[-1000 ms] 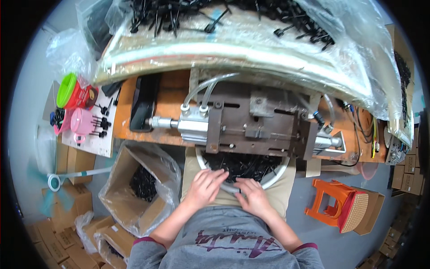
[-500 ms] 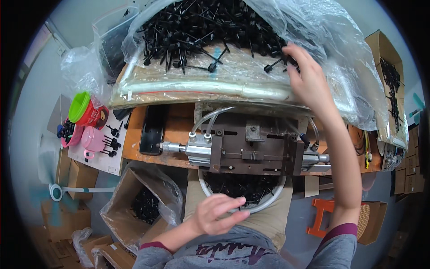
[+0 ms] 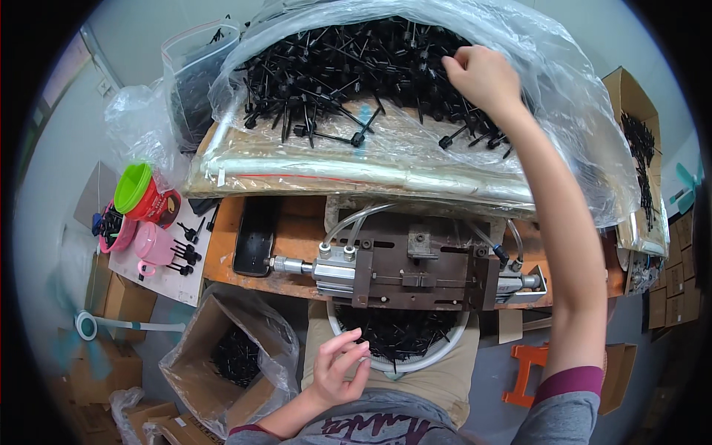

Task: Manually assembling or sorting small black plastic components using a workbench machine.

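Note:
Many black plastic pieces (image 3: 356,70), thin stems with small blocky heads, lie heaped on a plastic-lined carton (image 3: 297,144) at the far side. My right hand (image 3: 486,78) is at the right part of this heap, its fingers curled down; whatever they hold is hidden. Low in front of me, my left hand (image 3: 340,371) hovers by the near left rim of a round bowl (image 3: 437,356), fingers bent and apart, with no held thing visible. More black pieces fill that bowl. Between heap and bowl sits a dark metal fixture (image 3: 386,259) with nothing visibly clamped in it.
Metal cylinders (image 3: 334,274) with clear hoses flank the fixture. A black phone (image 3: 254,245) lies left of it. Further left stand a red tub (image 3: 156,204) and a pink cup (image 3: 154,245). A lined carton (image 3: 193,371) is at lower left, an orange stool (image 3: 523,374) at lower right.
My right hand has moved farther into the heap and curled its fingers. The left hand has turned, fingers now pointing more upward and bent. The view has shifted slightly.

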The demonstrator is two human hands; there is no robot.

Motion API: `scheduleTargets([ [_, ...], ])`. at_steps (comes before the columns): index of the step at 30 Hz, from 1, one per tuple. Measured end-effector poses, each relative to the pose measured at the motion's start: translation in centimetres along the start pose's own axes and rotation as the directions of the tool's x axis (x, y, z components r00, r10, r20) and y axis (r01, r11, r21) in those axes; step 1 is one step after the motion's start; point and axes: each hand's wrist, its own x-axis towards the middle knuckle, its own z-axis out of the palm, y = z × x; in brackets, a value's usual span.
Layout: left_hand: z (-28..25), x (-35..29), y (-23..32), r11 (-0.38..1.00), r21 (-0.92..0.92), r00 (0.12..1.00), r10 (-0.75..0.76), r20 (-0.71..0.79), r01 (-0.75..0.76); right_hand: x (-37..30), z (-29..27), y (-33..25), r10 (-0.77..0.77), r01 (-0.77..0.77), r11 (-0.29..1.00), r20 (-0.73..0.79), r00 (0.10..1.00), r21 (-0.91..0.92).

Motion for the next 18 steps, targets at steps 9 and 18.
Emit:
scheduleTargets([
  [9,-0.9,-0.6,0.0,0.999,0.034,0.999,-0.031,-0.008,0.031,3.8,4.6,-5.1,0.424,-0.429,0.902,0.091,0.901,0.054],
  [18,-0.6,-0.4,0.0,0.999,0.005,0.999,-0.043,-0.024,0.043,3.8,5.3,-1.9,0.355,-0.381,0.917,0.195,0.914,0.115],
])
